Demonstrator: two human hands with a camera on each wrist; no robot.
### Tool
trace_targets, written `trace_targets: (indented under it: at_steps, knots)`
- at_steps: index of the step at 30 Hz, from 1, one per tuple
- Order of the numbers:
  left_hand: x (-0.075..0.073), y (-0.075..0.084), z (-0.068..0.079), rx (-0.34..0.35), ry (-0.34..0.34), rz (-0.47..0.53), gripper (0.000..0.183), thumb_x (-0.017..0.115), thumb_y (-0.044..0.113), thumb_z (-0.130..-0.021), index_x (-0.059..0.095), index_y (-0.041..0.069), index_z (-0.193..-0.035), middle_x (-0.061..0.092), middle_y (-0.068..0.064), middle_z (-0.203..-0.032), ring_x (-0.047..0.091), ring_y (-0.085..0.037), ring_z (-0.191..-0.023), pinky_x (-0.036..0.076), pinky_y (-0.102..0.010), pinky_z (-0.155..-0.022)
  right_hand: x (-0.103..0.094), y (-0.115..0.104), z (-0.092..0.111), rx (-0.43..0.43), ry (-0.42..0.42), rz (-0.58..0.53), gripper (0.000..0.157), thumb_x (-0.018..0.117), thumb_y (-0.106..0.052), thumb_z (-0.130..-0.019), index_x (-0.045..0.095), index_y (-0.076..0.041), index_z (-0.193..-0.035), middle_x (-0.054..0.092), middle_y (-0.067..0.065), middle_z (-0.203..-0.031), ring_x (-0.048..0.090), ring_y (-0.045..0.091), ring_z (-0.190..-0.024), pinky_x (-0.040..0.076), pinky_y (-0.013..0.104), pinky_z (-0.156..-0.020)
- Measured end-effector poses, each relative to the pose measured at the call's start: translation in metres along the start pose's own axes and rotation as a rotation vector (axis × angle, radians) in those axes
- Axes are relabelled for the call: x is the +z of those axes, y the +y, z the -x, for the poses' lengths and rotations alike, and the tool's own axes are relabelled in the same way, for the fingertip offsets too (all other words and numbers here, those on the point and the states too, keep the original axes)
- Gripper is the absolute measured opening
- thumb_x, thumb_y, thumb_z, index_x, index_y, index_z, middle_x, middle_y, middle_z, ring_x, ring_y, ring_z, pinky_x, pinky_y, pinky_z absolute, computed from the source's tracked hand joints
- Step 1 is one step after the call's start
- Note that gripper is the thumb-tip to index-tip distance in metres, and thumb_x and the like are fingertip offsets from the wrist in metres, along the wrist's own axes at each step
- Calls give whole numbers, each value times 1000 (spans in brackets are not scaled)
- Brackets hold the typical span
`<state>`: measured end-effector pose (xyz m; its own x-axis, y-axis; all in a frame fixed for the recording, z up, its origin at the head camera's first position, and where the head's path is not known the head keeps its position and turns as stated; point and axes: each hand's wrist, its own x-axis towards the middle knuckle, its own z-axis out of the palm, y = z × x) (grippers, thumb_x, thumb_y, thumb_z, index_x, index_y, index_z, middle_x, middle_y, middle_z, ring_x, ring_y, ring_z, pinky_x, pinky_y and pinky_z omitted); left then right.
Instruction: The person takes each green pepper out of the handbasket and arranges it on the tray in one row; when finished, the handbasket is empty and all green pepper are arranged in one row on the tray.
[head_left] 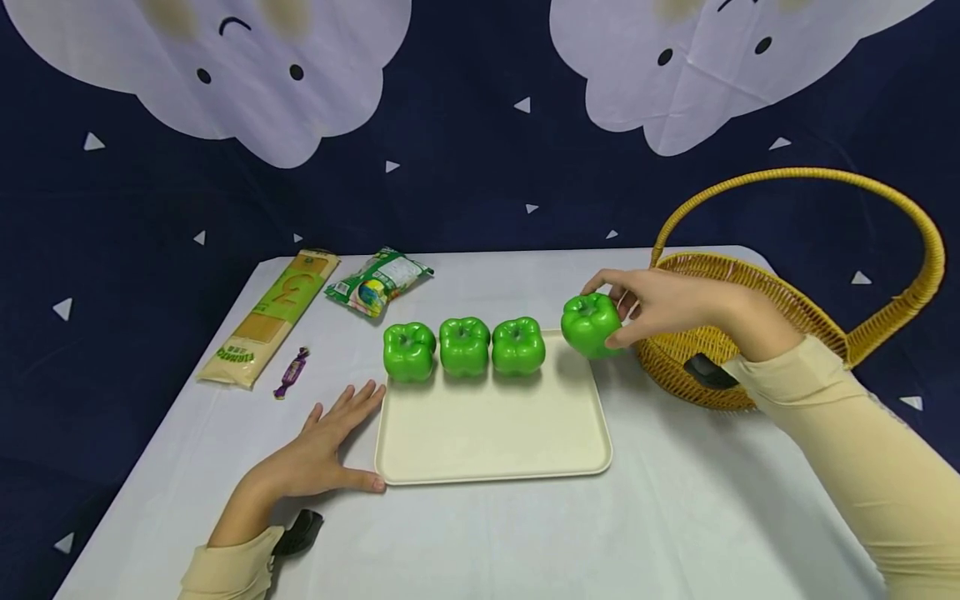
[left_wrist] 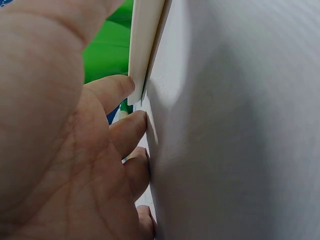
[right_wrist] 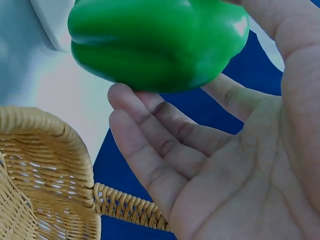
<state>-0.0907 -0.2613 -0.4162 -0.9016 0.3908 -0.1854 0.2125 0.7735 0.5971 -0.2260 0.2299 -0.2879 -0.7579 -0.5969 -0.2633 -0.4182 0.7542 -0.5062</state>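
Note:
My right hand (head_left: pixel 660 307) grips a green bell pepper (head_left: pixel 589 325) between thumb and fingers, over the right edge of the cream tray (head_left: pixel 495 433). The right wrist view shows the same pepper (right_wrist: pixel 155 42) above the curled fingers. Three more green peppers stand in a row along the tray's far side: a left one (head_left: pixel 409 353), a middle one (head_left: pixel 465 347) and a right one (head_left: pixel 519 347). With fingers spread, my left hand (head_left: pixel 322 454) rests at the tray's left edge. In the left wrist view, a fingertip touches the tray rim (left_wrist: pixel 142 50).
A wicker basket (head_left: pixel 675 392) with a tall arched handle stands right of the tray, partly behind the right forearm. At the left lie a flat noodle pack (head_left: pixel 273 321), a green snack bag (head_left: pixel 378 282) and a purple wrapped candy (head_left: pixel 292 372).

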Motion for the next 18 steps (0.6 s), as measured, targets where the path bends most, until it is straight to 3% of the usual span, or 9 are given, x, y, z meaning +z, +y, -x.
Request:
trace_targets:
  at_steps: [8,18]
  knots:
    - [0,0,0,6,1,-1,130,95,58,-71,25,18,-173,16,-19,-180,2,-54,-166,-7,-84,-122,4,-3,-8,-2,-46,-51,71,86,-22,-85,48,-12,-144,68,20,-133,72,34,-122,61,50,-104]
    - [1,-1,0,7,5,-6,130,95,59,-70,25,18,-173,17,-19,-180,3,-53,-166,-7,-84,-123,13,-6,-24,-6,-74,28,69,87,-21,-82,48,-13,-138,71,21,-131,73,34,-118,62,48,-99]
